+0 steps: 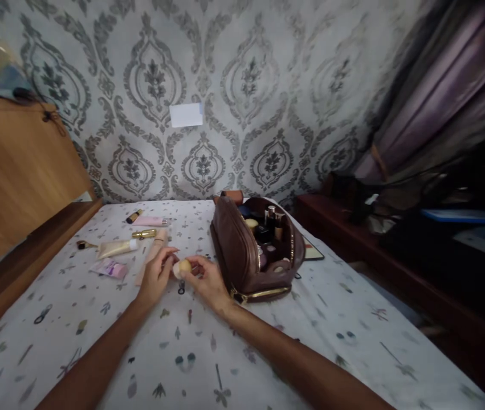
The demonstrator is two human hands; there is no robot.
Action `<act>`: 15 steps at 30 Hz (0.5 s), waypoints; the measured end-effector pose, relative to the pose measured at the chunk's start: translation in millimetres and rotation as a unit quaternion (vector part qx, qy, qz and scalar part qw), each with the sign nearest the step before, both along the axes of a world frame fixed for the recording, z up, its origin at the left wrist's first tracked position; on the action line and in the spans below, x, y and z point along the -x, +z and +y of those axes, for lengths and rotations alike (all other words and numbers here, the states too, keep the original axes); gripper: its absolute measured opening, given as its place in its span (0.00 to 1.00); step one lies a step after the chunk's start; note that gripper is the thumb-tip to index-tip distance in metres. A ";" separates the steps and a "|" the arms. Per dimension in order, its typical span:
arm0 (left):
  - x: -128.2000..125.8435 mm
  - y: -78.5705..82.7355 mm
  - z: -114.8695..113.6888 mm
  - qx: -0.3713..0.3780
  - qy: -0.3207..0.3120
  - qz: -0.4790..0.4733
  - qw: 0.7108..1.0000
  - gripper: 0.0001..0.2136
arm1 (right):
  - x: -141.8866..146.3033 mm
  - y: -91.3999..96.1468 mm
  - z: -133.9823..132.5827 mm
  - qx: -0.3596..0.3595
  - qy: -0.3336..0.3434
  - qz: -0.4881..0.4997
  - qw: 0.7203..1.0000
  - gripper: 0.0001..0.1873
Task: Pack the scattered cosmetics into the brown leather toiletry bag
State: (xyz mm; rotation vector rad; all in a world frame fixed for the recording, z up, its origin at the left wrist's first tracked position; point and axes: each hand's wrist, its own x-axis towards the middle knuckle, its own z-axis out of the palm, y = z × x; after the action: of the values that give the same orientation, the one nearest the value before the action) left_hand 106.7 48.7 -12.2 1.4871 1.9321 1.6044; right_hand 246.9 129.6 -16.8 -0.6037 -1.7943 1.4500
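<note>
Between thumb and fingers of my right hand (208,283) is a small round item (184,266), yellowish with a whitish side; its exact kind is too blurred to tell. My left hand (157,274) is bent around the item's left side, fingertips meeting it. Under and behind the left hand lies a flat pale-pink item (158,242), partly hidden. Just right of my hands stands an unzipped brown cosmetic bag (236,242), with several bottles and compacts (263,232) inside.
Left on the patterned cloth (199,353) lie a brush (86,245), a cream tube (117,247), a purple-pink tube (109,268), a gold tube (143,233), a pink tube (150,221) and a dark-and-gold tube (134,216). A wooden panel (24,176) borders the left.
</note>
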 end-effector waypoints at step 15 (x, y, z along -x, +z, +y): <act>19.2 6.5 -2.1 -0.025 0.093 0.079 0.992 0.10 | 15.8 4.1 -20.4 -0.285 0.023 -0.278 0.917 0.11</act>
State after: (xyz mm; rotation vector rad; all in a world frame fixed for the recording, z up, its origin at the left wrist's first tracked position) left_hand 87.4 46.6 -5.6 1.5348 2.1912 1.6667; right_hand 231.2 109.1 -12.7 -0.7045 -2.5471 0.7334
